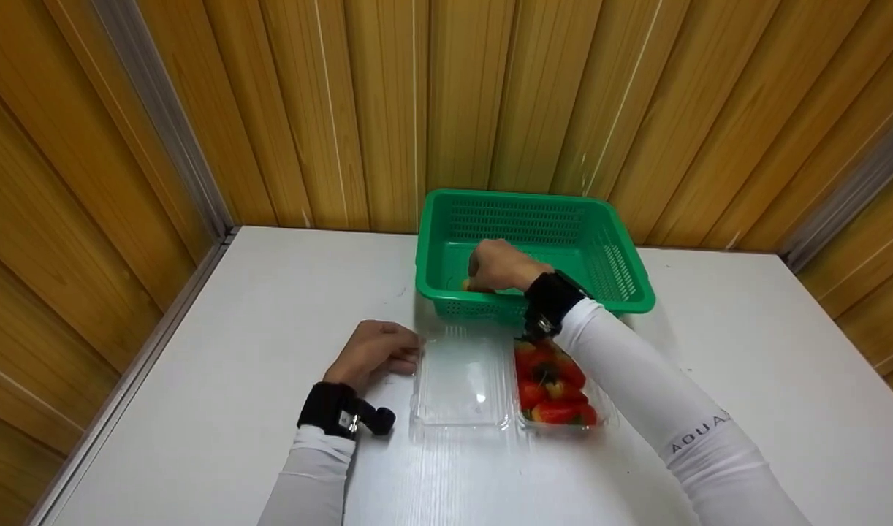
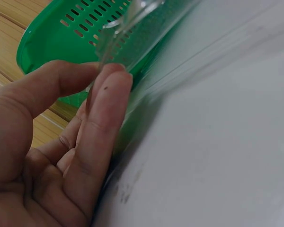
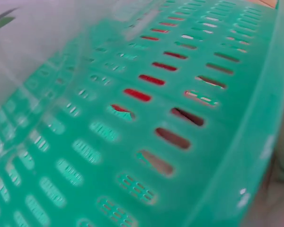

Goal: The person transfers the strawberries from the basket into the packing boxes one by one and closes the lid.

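Reaching into the green basket (image 1: 607, 219), the right hand (image 1: 499, 266) is curling its fingers around a strawberry (image 1: 467, 286) at the basket's near-left corner. The left hand (image 1: 374, 353) is pinching the clear clamshell lid (image 1: 461, 380), steadying the box; the remaining strawberries (image 1: 552, 383) are lying in its tray. Judged next: releasing the fruit and returning to the tray.

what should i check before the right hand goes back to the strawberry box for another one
1. Left hand steadying the clear lid: ok, its fingertips pinch the lid's edge.
2. Clamshell lying open: ok, the lid is flat on the white table beside the filled half.
3. Strawberries left to pick: ok, several red ones show in the box.
4. Right hand free: cannot tell, it is inside the green basket with something orange-red at its fingers.
5. Grip released: cannot tell, the right wrist view shows only basket mesh.
6. Path from basket to box: ok, they sit side by side, nothing between.
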The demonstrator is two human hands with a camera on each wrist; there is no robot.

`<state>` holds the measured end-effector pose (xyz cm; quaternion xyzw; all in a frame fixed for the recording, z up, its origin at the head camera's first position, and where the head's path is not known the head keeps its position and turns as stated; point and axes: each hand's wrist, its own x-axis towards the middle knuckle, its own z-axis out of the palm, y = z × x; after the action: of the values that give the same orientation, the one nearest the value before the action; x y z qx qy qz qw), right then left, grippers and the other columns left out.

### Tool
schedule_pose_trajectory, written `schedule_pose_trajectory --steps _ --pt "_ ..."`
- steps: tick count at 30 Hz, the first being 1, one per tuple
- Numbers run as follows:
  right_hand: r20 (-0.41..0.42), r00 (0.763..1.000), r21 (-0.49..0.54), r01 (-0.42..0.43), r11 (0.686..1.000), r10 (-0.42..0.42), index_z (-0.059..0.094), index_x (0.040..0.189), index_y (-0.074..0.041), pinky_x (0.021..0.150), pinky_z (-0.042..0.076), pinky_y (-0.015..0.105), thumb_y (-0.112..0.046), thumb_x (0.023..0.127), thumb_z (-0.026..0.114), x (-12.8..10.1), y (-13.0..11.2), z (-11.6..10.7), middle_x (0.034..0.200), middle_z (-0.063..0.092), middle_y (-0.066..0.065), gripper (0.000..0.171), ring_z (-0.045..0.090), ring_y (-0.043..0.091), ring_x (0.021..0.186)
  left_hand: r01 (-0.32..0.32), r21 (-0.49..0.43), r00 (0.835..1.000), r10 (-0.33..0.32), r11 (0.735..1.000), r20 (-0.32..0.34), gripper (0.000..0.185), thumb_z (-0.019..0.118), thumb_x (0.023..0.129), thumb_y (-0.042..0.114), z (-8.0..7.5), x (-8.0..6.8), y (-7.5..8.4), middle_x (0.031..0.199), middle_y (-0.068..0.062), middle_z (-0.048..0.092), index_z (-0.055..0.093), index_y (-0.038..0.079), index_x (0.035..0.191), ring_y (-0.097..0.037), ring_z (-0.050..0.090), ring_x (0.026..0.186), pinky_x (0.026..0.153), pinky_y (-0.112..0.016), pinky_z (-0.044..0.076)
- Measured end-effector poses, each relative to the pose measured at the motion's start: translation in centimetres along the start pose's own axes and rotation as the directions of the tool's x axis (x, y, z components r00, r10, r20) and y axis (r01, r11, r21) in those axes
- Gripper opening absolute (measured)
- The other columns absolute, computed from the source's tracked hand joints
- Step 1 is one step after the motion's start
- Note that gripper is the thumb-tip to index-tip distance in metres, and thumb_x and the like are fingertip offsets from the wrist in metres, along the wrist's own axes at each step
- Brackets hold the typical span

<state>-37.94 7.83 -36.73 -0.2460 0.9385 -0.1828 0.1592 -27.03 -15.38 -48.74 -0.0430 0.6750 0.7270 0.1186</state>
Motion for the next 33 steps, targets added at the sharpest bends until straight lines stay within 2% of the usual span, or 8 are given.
schedule_pose_trajectory --steps 6,15,23,33 --pt "-0.021 0.999 0.014 0.031 0.999 -0.031 0.077 0.085 -0.004 0.057 0.036 0.029 -0.012 0.099 0.075 -0.1 -0.2 -0.2 0.069 0.054 -0.001 0.016 0.045 0.015 0.065 0.000 -0.003 1.000 0.000 1.000 -0.006 0.014 0.075 0.089 0.003 0.1 0.0 -0.1 0.083 -0.014 0.072 0.075 -0.007 0.098 -0.016 0.071 0.068 0.067 -0.029 0.065" --pt "-0.054 0.997 0.019 0.056 0.998 -0.055 0.070 0.081 -0.007 0.055 0.030 0.029 -0.009 0.097 0.075 -0.7 -0.3 -0.5 0.068 0.050 -0.001 0.017 0.040 0.014 0.061 0.006 0.007 1.000 -0.006 1.000 -0.016 0.014 0.077 0.089 0.004 0.2 0.1 0.0 0.082 -0.014 0.072 0.076 -0.007 0.099 -0.016 0.071 0.066 0.066 -0.029 0.065" --pt "-0.098 0.990 0.032 0.104 0.994 -0.100 0.071 0.078 -0.006 0.057 0.034 0.028 -0.007 0.093 0.076 -1.4 0.0 -0.7 0.069 0.057 -0.001 0.015 0.045 0.014 0.063 0.003 -0.007 1.000 -0.003 1.000 -0.004 0.015 0.076 0.091 0.003 0.1 0.0 0.0 0.084 -0.014 0.071 0.075 -0.009 0.100 -0.017 0.071 0.068 0.067 -0.029 0.065" --pt "-0.135 0.984 0.054 0.124 0.991 -0.115 0.075 0.086 -0.004 0.061 0.041 0.027 -0.010 0.093 0.078 -2.4 -0.3 -0.9 0.074 0.064 0.000 0.010 0.051 0.014 0.068 -0.005 -0.001 1.000 0.005 1.000 -0.004 0.016 0.077 0.089 0.003 0.0 0.0 0.0 0.082 -0.014 0.070 0.076 -0.009 0.100 -0.017 0.070 0.066 0.066 -0.029 0.065"
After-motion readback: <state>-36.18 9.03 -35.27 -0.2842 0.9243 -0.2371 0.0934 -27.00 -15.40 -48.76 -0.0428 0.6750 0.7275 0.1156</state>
